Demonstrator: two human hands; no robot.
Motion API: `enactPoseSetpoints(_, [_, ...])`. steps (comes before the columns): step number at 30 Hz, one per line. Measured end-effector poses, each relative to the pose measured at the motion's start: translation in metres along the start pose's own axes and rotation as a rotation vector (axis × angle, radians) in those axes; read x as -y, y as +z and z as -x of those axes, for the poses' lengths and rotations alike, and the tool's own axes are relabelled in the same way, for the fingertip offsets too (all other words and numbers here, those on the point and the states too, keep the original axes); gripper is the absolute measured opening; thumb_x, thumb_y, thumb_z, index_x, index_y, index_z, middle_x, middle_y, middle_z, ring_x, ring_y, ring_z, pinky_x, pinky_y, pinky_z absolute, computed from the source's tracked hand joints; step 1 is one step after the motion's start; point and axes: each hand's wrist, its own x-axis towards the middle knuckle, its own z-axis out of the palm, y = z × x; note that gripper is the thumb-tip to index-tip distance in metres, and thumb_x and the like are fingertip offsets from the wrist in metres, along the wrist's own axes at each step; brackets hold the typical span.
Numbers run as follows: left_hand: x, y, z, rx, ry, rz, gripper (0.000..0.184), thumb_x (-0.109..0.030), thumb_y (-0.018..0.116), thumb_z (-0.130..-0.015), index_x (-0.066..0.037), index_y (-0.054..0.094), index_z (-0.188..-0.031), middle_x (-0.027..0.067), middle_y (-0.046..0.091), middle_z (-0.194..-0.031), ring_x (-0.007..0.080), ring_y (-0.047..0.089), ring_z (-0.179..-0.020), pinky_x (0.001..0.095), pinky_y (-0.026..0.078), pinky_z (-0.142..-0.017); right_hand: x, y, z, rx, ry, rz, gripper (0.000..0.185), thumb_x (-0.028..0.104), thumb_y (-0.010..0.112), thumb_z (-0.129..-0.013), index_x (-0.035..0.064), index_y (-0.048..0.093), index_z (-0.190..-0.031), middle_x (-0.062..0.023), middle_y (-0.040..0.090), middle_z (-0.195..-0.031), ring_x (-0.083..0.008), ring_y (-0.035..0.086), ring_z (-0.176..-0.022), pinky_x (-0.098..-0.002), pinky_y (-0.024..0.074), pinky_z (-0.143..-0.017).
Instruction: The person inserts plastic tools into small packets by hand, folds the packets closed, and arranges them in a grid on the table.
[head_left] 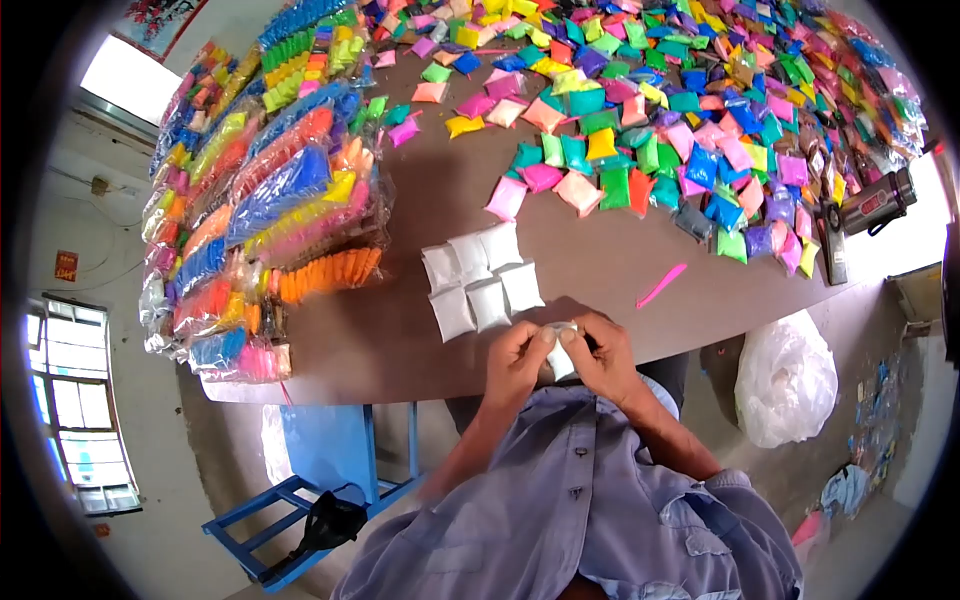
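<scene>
Close to my chest, at the table's front edge, I hold a small white packet (pixel 563 362) between both hands. My left hand (pixel 520 357) pinches its upper left corner between thumb and fingers. Across from it, my right hand (pixel 602 357) grips the packet's other upper corner, thumb on top. Just beyond my left hand, several white packets (pixel 473 264) lie side by side in two rows on the brown table (pixel 390 345). A pink plastic tool (pixel 661 286) rests to the right of my hands, touching neither.
Colourful packets (pixel 615 185) are strewn over the table's far side. Bagged bundles of coloured packets (pixel 285 190) are stacked at left. A dark cylindrical object (pixel 872 205) sits at the right edge. Beside the table are a blue chair (pixel 325 440) and a white plastic bag (pixel 787 382).
</scene>
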Motion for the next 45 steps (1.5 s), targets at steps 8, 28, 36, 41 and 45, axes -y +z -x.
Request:
enactPoseSetpoints(8, [-0.003, 0.003, 0.001, 0.01, 0.027, 0.052, 0.022, -0.019, 0.065, -0.104, -0.001, 0.067, -0.091, -0.0054, 0.057, -0.076, 0.0018, 0.048, -0.07, 0.0209, 0.04, -0.062, -0.005, -0.004, 0.003, 0.034, -0.021, -0.041, 0.013, 0.009, 0.063, -0.097, -0.0021, 0.065, -0.091, -0.0078, 0.062, -0.079, -0.014, 0.056, -0.073, -0.031, 0.0464, -0.065])
enactPoseSetpoints(28, [0.003, 0.003, 0.007, 0.094, 0.032, 0.06, 0.037, -0.023, 0.069, -0.102, -0.001, 0.052, -0.079, -0.0033, 0.046, -0.069, 0.0045, 0.04, -0.068, 0.0276, 0.036, -0.056, -0.013, 0.009, 0.01, -0.111, 0.119, -0.136, 0.027, 0.019, 0.061, -0.107, -0.0031, 0.065, -0.091, 0.0012, 0.057, -0.074, -0.0057, 0.048, -0.071, -0.027, 0.0422, -0.06])
enactPoseSetpoints(36, [0.001, 0.007, 0.003, 0.135, 0.116, -0.119, 0.028, -0.024, 0.067, -0.102, 0.003, 0.065, -0.096, 0.0029, 0.051, -0.067, 0.0082, 0.044, -0.063, 0.0306, 0.039, -0.055, -0.01, 0.009, 0.007, -0.143, 0.117, -0.121, 0.032, 0.022, 0.057, -0.109, -0.0015, 0.063, -0.089, 0.0019, 0.059, -0.075, -0.0056, 0.048, -0.072, -0.0268, 0.0436, -0.062])
enactPoseSetpoints(41, [0.012, 0.003, 0.005, 0.103, 0.176, -0.037, 0.025, -0.022, 0.065, -0.103, 0.003, 0.066, -0.1, 0.0023, 0.054, -0.07, 0.007, 0.044, -0.066, 0.0291, 0.04, -0.058, -0.008, 0.009, 0.006, -0.079, 0.076, 0.005, 0.03, 0.022, 0.056, -0.109, -0.0017, 0.064, -0.093, -0.001, 0.06, -0.074, -0.0072, 0.051, -0.072, -0.0281, 0.0459, -0.063])
enactPoseSetpoints(45, [-0.002, 0.002, 0.006, 0.187, 0.043, -0.045, 0.024, -0.018, 0.063, -0.103, 0.005, 0.064, -0.101, -0.0009, 0.056, -0.076, 0.0052, 0.045, -0.072, 0.0278, 0.04, -0.061, -0.009, 0.007, 0.005, -0.074, 0.082, -0.03, 0.031, 0.024, 0.056, -0.109, -0.0017, 0.064, -0.094, -0.0006, 0.061, -0.075, -0.007, 0.052, -0.071, -0.0273, 0.0463, -0.063])
